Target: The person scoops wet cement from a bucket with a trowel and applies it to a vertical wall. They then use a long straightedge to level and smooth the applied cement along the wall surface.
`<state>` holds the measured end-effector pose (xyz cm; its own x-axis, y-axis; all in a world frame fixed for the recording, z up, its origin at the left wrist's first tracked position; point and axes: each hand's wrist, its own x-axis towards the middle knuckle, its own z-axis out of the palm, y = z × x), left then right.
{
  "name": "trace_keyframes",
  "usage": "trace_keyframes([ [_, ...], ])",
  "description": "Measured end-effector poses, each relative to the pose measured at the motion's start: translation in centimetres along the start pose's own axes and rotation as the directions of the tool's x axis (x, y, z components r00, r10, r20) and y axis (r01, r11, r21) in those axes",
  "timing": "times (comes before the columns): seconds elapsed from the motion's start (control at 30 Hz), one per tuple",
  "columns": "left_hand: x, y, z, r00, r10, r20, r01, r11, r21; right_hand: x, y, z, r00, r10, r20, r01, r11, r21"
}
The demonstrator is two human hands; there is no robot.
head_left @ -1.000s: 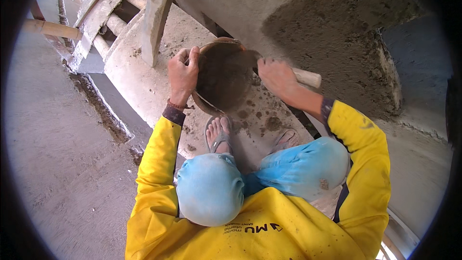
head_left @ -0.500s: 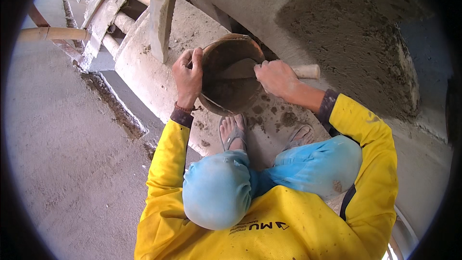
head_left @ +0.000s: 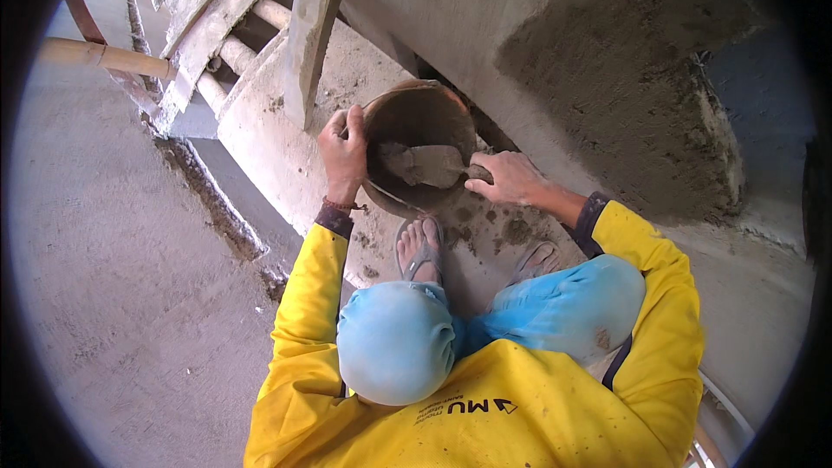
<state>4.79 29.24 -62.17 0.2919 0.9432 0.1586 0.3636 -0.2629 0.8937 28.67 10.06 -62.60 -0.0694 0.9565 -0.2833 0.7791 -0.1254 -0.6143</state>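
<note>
A round, mortar-stained bucket (head_left: 387, 197) stands on the board just beyond my feet. My left hand (head_left: 344, 146) is closed on its left rim. In my right hand (head_left: 511, 178) is the handle of a trowel (head_left: 436, 165), gripped at the bucket's right side. The trowel's grey blade lies inside the bucket, with a lump of wet mortar (head_left: 395, 159) at its tip. Shadow hides part of the bucket's inside.
The dusty board (head_left: 260, 152) under my feet carries mortar splatters. A wooden post (head_left: 314, 35) rises beyond my left hand. Bamboo poles (head_left: 236, 54) and planks lie at the far left. To the right, the wall has a dark wet mortar patch (head_left: 607, 78).
The trowel has turned over in the bucket; its blade now faces up with mortar at the tip. My right hand has turned with it, and my left hand stays on the rim.
</note>
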Motion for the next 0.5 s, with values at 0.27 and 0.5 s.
trace_keyframes([
  [0.27,0.1,-2.1,-0.5,0.996,-0.093,-0.007,0.093,0.995,0.027,-4.3,0.2,-5.6,0.989,0.036,-0.141,-0.056,0.988,-0.145],
  [0.5,0.6,-3.3,-1.9,0.992,-0.129,0.009,0.129,0.99,-0.048,-8.2,-9.6,-19.6,0.887,-0.348,-0.305,0.306,0.935,-0.177],
])
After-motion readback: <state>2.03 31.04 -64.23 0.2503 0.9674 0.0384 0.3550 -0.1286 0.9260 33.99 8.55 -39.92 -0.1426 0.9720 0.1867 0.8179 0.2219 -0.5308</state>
